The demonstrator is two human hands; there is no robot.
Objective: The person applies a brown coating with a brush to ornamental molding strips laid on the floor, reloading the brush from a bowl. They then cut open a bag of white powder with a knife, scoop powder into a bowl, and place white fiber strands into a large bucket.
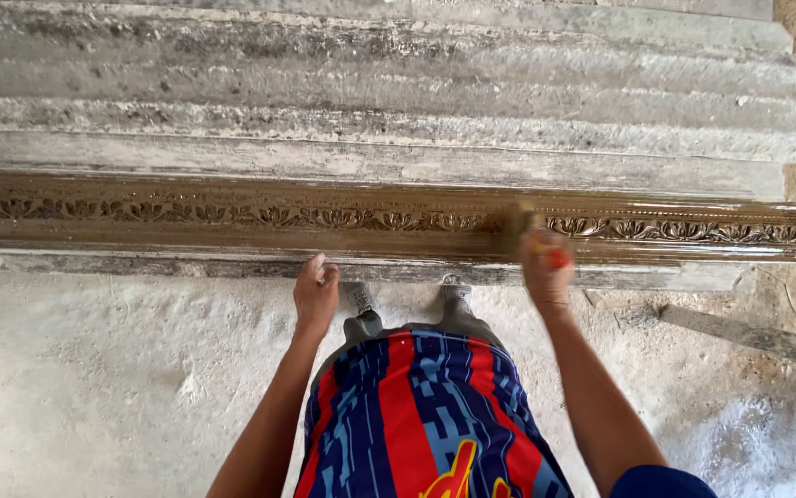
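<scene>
A long brown mould (232,217) with a carved leaf band lies across the view, wet and shiny. My right hand (545,267) grips a paintbrush (519,223) with a red handle, its blurred bristles pressed on the carved band. My left hand (315,293) rests with curled fingers on the mould's near edge and holds nothing.
Behind the mould lie grey, dusty ribbed concrete mouldings (370,83). The floor (94,369) is pale concrete with white powder. My feet in grey shoes (361,297) stand close to the mould. A grey plank (748,337) lies at the right, with sandy ground beyond.
</scene>
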